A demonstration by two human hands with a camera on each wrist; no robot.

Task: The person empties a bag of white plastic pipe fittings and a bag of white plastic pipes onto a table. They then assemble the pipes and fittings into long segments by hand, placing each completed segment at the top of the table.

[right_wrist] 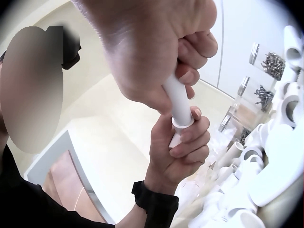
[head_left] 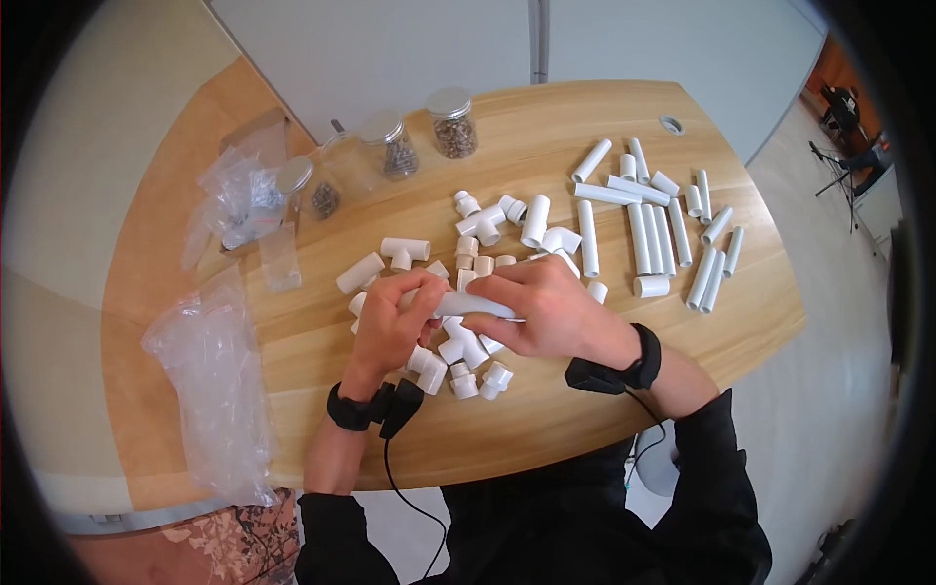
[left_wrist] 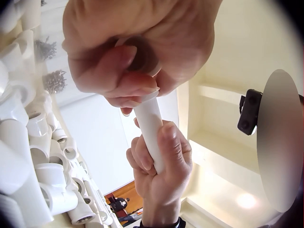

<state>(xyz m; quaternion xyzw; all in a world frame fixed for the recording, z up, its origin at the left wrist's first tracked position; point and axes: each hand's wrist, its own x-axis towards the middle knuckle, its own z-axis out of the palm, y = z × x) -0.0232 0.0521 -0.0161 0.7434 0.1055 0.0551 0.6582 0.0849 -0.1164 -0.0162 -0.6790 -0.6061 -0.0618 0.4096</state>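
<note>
Over the heap of fittings, my left hand (head_left: 382,322) grips a white pipe fitting, its round open end (left_wrist: 148,62) showing between the fingers in the left wrist view. Most of the fitting is covered by that hand. My right hand (head_left: 551,304) holds a white plastic pipe (left_wrist: 151,126) with thumb and fingers curled round it. The pipe's other end meets the rim of the fitting (right_wrist: 183,122) at the left fingertips, in line with it. Below both hands lie loose white fittings, among them a tee (head_left: 405,252) and an elbow (head_left: 426,367).
Straight pipes (head_left: 651,239) lie at the table's right. Along the back stand lidded jars of small metal parts, one a jar (head_left: 452,127) of screws. Clear plastic bags (head_left: 214,380) cover the left edge. A cable (head_left: 402,492) hangs from the left wrist camera.
</note>
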